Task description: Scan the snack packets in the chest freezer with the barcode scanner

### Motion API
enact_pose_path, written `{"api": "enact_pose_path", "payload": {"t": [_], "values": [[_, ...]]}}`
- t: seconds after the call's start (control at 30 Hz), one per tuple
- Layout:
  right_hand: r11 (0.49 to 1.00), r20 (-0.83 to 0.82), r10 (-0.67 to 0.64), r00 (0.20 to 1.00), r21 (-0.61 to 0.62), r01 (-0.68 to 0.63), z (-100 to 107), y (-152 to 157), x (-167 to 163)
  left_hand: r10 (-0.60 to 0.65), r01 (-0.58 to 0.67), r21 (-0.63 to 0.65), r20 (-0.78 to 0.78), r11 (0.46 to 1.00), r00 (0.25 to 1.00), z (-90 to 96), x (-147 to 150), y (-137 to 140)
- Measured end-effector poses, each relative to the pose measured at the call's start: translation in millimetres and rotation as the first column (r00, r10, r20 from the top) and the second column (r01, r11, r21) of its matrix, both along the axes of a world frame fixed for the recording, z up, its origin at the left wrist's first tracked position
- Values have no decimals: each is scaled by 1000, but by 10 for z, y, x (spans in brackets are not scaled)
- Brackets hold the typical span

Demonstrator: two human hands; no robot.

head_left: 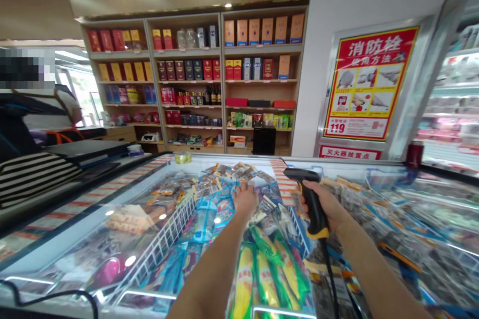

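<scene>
My right hand (331, 204) is wrapped round the grip of a black and yellow barcode scanner (316, 212), its head pointing left and its cable hanging down. My left hand (245, 198) reaches into the chest freezer, fingers spread and lying at the blue ice-cream packets (207, 219) and the clear-and-dark packets (239, 172) behind them. Whether it touches them firmly I cannot tell. Nearer to me, below that hand, lie yellow and green corn-shaped ice-cream packs (267, 271). The packets sit inside a white wire basket (164, 237).
Freezer glass and a rim with red-striped labels (279, 172) surround the basket. More packets (396, 239) lie to the right. At left are a person in a striped garment (35, 177) and a counter with a dark flat device (93, 149). Stocked shelves (187, 52) stand behind.
</scene>
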State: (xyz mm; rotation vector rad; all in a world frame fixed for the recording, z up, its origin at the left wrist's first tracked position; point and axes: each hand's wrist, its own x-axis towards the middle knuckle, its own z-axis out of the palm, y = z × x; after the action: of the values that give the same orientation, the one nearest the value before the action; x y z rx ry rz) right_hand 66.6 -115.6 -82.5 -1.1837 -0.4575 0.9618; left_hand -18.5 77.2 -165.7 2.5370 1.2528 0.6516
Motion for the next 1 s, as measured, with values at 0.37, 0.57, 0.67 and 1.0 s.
{"api": "enact_pose_path", "payload": {"t": [0.37, 0.57, 0.67, 1.0], "values": [[972, 85, 162, 983, -183, -144, -184, 250, -855, 7, -9, -23, -81, 1000, 997, 44, -1025, 67], [969, 49, 161, 986, -198, -148, -246, 245, -862, -54, 69, -124, 116, 990, 992, -18, -1046, 159], [968, 11, 176, 984, -182, -172, -283, 242, -860, -90, 140, -174, 267, 975, 960, -55, -1046, 277], [973, -80, 177, 981, -136, -186, -327, 285, -896, -86, 166, -94, 556, 982, 827, -109, -1019, 461]]}}
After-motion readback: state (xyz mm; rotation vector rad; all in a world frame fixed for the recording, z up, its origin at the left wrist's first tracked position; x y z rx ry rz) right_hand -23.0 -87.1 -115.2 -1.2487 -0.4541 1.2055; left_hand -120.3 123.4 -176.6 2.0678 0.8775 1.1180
